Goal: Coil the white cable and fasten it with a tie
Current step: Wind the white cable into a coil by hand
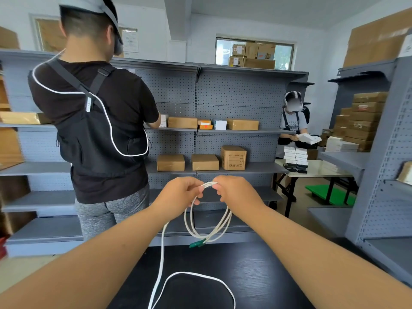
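The white cable (209,228) hangs in a few loops from both of my hands, held up over the black table (256,275). My left hand (178,192) and my right hand (236,190) pinch the top of the loops close together. A green connector (197,243) dangles at the bottom of the loops. The loose rest of the cable drops from my left hand to the table and curves across it toward the near edge. No tie is in view.
A person in a black vest (100,121) stands close by at the left, facing grey pegboard shelves (223,97) with cardboard boxes. Another person (294,121) handles white boxes by a table at the right. More shelving (383,152) stands at the right.
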